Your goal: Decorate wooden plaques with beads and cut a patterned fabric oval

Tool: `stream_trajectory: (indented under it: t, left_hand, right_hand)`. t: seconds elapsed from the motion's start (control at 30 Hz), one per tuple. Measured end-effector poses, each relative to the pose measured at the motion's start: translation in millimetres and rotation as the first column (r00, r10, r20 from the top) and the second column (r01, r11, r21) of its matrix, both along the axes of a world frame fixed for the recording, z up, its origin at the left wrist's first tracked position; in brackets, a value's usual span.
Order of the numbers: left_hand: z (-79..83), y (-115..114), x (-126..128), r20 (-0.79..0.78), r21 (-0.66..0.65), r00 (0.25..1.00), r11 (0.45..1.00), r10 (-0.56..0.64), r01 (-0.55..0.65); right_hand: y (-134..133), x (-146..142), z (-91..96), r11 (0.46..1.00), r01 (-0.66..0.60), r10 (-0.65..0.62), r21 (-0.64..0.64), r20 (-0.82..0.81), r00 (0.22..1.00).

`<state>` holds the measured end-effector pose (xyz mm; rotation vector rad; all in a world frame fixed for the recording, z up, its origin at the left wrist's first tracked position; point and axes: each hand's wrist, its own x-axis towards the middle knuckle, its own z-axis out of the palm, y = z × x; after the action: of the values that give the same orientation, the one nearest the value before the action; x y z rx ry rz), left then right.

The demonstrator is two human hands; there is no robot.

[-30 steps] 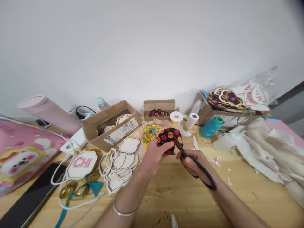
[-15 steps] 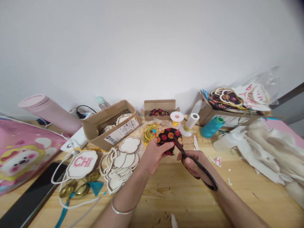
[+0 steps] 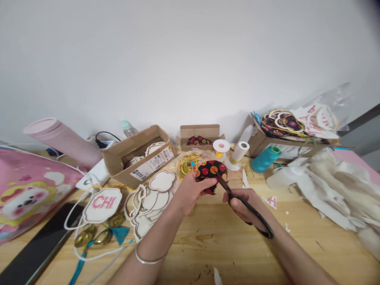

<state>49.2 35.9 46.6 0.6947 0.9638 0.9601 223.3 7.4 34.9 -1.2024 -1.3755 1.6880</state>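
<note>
Black floral fabric [image 3: 211, 171] is gripped by the left hand [image 3: 190, 194], black-handled scissors [image 3: 261, 226] are clasped in the right hand [image 3: 242, 206], their blades partly obscured, and "CHI" is read on a wooden tag [image 3: 102, 217].

In my grip, one pair of scissors [image 3: 252, 215] and one floral fabric piece [image 3: 211, 171]; three cardboard boxes [image 3: 150, 164] from ten to one o'clock; one teal thread cone [image 3: 265, 159].

black, red and yellow flower print on fabric [image 3: 208, 171]; scissors [image 3: 255, 217] black; thread cone [image 3: 265, 159] teal; bag [image 3: 29, 190] pink.
</note>
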Motion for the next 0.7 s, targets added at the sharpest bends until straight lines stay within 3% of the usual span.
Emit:
stream_trajectory:
  t: [0.3, 0.7]
  left_hand:
    - [5.5, 4.6, -5.7, -0.069, -0.017, 0.997, 0.999, -0.03, 0.029]
    - [13.2, 13.2, -13.0, -0.058, -0.004, 0.986, 0.987, -0.158, 0.158]
  right_hand:
    - [1.9, 3.8, -1.1, 0.998, -0.065, 0.064, 0.019, 0.042, 0.997]
    - [4.7, 7.1, -1.2, 0.996, -0.089, 0.088, 0.009, 0.077, 0.993]
